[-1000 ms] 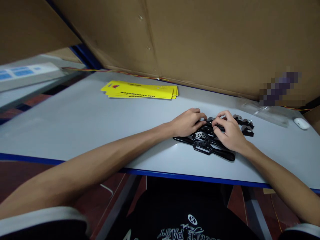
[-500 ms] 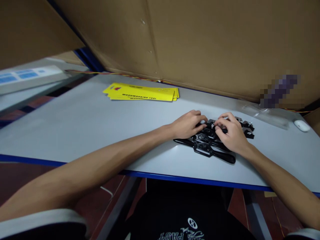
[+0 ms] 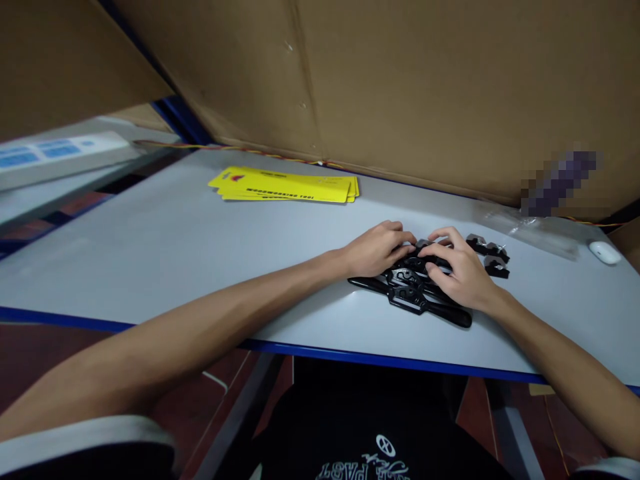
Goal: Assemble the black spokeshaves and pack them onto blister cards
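Observation:
Several black spokeshaves lie overlapping on the table, the nearest spokeshave (image 3: 407,299) fully in view with both its handles. My left hand (image 3: 381,250) is closed at the left end of the farthest spokeshave (image 3: 424,245) of the row. My right hand (image 3: 463,270) reaches over the same tool from the right, its bent fingers and thumb at the tool's middle. Those fingers hide much of the body and the right handle. Whether a small part sits between the right fingertips, I cannot make out.
Black blade parts (image 3: 495,267) with clear wrapping lie right of my right hand. Yellow cards (image 3: 285,185) are stacked at the back. A clear plastic bag (image 3: 540,237) and a white earbud-like case (image 3: 604,253) lie at the far right. Cardboard (image 3: 400,100) walls the back edge.
My right hand has shifted slightly left over the far spokeshave, its fingers spreading a little, and more of the blade parts shows. My left hand has stayed in place.

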The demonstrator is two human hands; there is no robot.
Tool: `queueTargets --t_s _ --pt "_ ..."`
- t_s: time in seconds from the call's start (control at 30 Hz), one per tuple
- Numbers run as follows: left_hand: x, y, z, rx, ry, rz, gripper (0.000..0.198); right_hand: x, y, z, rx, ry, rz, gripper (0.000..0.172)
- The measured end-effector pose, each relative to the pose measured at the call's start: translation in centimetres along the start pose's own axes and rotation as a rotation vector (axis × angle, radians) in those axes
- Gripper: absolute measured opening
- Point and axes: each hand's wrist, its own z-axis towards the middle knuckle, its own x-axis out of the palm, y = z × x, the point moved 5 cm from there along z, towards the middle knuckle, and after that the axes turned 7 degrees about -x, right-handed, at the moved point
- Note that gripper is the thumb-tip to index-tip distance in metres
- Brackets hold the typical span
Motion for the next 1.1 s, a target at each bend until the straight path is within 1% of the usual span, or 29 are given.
queueTargets --t_s 0.2,0.47,0.53,0.67,0.8,1.0,1.1 --pt "0.1 0.2 0.0 -0.008 -0.011 -0.003 0.035 -0.1 0.1 0.0 0.027 -0.008 -0.021 0.014" --pt "0.1 0.2 0.1 -0.018 -0.001 -0.004 0.036 -0.2 0.3 0.1 -0.003 -0.019 -0.018 0.013" --pt "0.0 0.1 0.1 -0.010 -0.007 -0.004 0.036 -0.3 0.5 0.1 0.000 -0.003 -0.051 0.012" --pt "0.0 0.1 0.1 0.000 -0.015 0.002 0.037 -0.4 1.0 0.2 0.017 0.073 -0.163 0.012" --pt "0.1 0.1 0.1 -0.001 -0.009 0.004 0.037 -0.5 1.4 0.4 0.026 0.121 -0.193 0.013" --pt "0.1 0.0 0.1 0.003 -0.012 0.019 0.034 -0.6 1.4 0.5 -0.015 0.112 -0.191 0.021" --pt "0.1 0.0 0.1 -0.004 -0.003 0.022 0.034 -0.5 1.1 0.4 -0.032 0.101 -0.158 0.017"
